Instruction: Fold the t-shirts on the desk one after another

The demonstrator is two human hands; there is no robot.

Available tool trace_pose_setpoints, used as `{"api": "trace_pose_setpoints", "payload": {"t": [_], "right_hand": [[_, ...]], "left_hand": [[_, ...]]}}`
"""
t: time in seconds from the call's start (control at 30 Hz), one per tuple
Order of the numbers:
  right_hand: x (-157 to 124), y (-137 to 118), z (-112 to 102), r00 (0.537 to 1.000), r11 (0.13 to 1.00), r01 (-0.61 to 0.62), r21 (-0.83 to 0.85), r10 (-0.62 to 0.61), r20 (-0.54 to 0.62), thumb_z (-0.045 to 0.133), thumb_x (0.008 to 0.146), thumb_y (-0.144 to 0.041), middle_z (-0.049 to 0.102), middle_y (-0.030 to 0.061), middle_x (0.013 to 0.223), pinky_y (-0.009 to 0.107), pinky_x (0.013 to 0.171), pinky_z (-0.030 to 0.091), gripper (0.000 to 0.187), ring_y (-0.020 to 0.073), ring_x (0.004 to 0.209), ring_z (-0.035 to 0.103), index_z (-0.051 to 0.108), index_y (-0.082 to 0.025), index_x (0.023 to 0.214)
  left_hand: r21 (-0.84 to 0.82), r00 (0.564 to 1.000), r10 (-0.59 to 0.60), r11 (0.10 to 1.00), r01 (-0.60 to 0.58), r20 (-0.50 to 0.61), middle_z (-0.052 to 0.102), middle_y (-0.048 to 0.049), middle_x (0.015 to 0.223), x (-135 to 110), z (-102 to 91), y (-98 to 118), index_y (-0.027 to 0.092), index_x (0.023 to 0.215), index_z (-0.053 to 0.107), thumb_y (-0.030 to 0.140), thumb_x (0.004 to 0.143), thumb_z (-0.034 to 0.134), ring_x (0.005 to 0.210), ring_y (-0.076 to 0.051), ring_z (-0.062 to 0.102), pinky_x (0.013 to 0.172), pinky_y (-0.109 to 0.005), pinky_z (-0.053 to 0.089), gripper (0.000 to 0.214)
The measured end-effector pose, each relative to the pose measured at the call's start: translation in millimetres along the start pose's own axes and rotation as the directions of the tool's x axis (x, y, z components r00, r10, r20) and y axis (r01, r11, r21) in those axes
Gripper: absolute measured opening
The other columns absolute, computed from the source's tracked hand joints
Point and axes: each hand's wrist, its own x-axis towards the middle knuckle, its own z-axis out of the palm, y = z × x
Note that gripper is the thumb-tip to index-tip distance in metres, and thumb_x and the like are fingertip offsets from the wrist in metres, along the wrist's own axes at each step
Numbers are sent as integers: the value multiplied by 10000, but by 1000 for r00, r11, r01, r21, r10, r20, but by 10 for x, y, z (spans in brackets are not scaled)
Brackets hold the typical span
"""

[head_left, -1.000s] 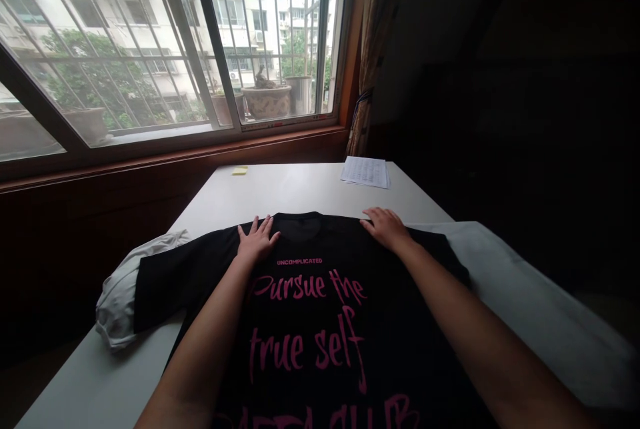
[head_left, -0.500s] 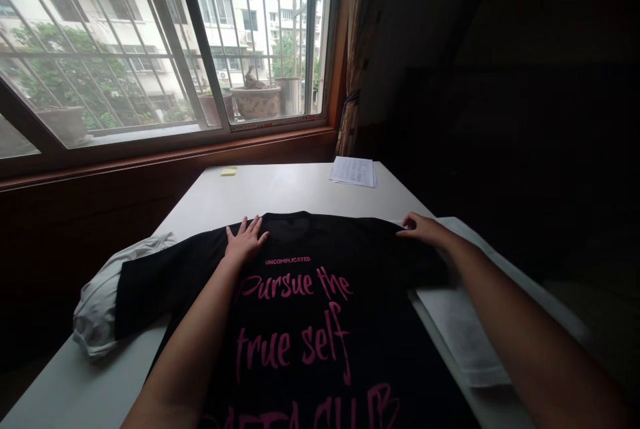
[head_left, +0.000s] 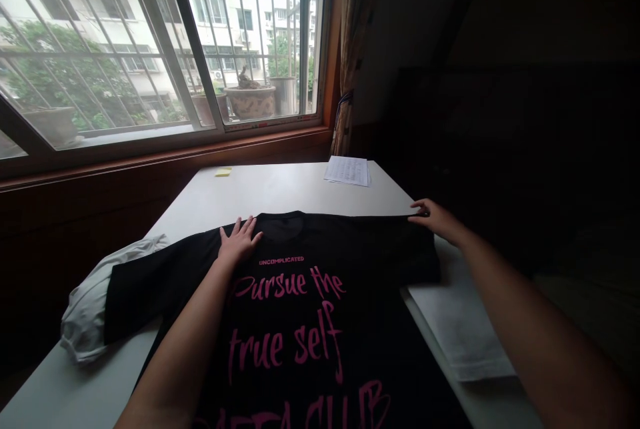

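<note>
Head view: a black T-shirt [head_left: 285, 312] lies face up across the near part of the counter [head_left: 280, 185], its collar [head_left: 280, 225] toward the far edge and its lower end running out of sight at the bottom of the picture. The left hand [head_left: 239, 241] rests flat beside the collar, fingers spread wide and gripping nothing, which probably anchors the cloth there. The right hand [head_left: 434, 219] has its fingers drawn narrow on the top edge of the sleeve [head_left: 423, 252] nearer the counter's right edge, likely to keep that shoulder line straight and taut. Indeed the line from collar to fingers looks level, and the chest appears smooth, with pink lettering: a small "UNCOMPLICATED" above a large, brushy "Pursue the true self", then a bigger line cut off below. The other sleeve overlaps a crumpled pale cloth [head_left: 83, 315] along the counter's left edge. White fabric [head_left: 460, 322] lies beside the shirt at the right edge, partly behind the right forearm. By the far edge sit a yellow pad [head_left: 223, 172], near the left corner, and printed papers [head_left: 347, 171], close to the right one, both well apart from the shirt.
</note>
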Motion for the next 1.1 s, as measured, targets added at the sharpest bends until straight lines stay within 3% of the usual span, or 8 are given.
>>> {"api": "trace_pose_setpoints", "payload": {"t": [0.27, 0.37, 0.43, 0.57, 0.67, 0.8, 0.9, 1.1], "right_hand": [[-189, -126, 126, 988, 944, 54, -327, -97, -117, 551, 829, -260, 679, 94, 1058, 406, 856, 522, 382, 279, 978, 646, 692, -237, 1183], [-308, -308, 238, 977, 862, 30, -506, -131, -166, 486, 885, -238, 646, 150, 1205, 462, 902, 504, 391, 338, 1093, 597, 702, -215, 1209], [-391, -532, 393, 968, 839, 67, -540, -185, -168, 438, 928, -258, 623, 173, 1278, 491, 969, 479, 409, 366, 1173, 554, 701, -182, 1231], [-544, -1148, 927, 956, 869, 272, -414, -294, 10, 359, 998, -362, 585, 154, 1411, 447, 1162, 357, 495, 314, 1311, 503, 635, -161, 1357], [-640, -1569, 1384, 924, 866, 379, -326, -331, 193, 316, 1021, -505, 414, 131, 1603, 406, 1244, 236, 636, 268, 1484, 349, 482, -136, 1513], [-712, -1849, 1792, 904, 897, 351, -267, -250, 347, 227, 1011, -659, 208, 118, 1696, 452, 1269, 142, 801, 260, 1570, 155, 307, -132, 1609], [-698, -1855, 1886, 906, 897, 346, -275, -243, 348, 216, 1009, -676, 160, 101, 1707, 455, 1277, 73, 807, 247, 1579, 97, 286, -153, 1620], [-575, -1715, 1804, 896, 894, 349, -282, -230, 379, 196, 1005, -695, 130, 49, 1715, 455, 1275, 60, 788, 218, 1579, 96, 252, -223, 1633]], "left_hand": [[-24, 1000, 3, 1000, -3, 6, 98, 32, 1711, 1, -10, 1, 346, 1639, 126, 682, 993, 112, 1587, -312, -15, 1175, -771, 43, 728], [-30, 1000, 3, 1000, -2, 13, 91, 30, 1710, 1, -15, 6, 336, 1641, 119, 675, 996, 118, 1588, -306, -23, 1171, -776, 39, 728], [-32, 1000, 5, 999, -5, 16, 82, 31, 1709, 0, -17, 10, 331, 1642, 108, 673, 997, 117, 1588, -304, -26, 1165, -785, 36, 730], [-26, 1000, 2, 1000, -2, 10, 79, 26, 1709, -2, -13, 12, 325, 1644, 79, 676, 995, 113, 1588, -298, -19, 1170, -780, 39, 739], [-17, 1000, -11, 1000, 11, 3, 77, 10, 1712, 4, -2, 6, 316, 1645, 95, 675, 994, 101, 1588, -297, -9, 1190, -748, 64, 744], [-1, 1000, -18, 1000, 18, -1, 74, 6, 1713, 20, 16, -5, 315, 1644, 126, 668, 998, 95, 1587, -296, -7, 1200, -729, 86, 737], [3, 1000, -20, 1000, 20, -1, 65, 21, 1712, 30, 19, -10, 324, 1642, 132, 643, 1007, 86, 1588, -282, -15, 1204, -724, 88, 712], [5, 1000, -10, 1000, 10, 22, 49, 31, 1713, 52, -2, -47, 320, 1640, 143, 525, 1037, 77, 1589, -254, -11, 1213, -708, 91, 640]]}}
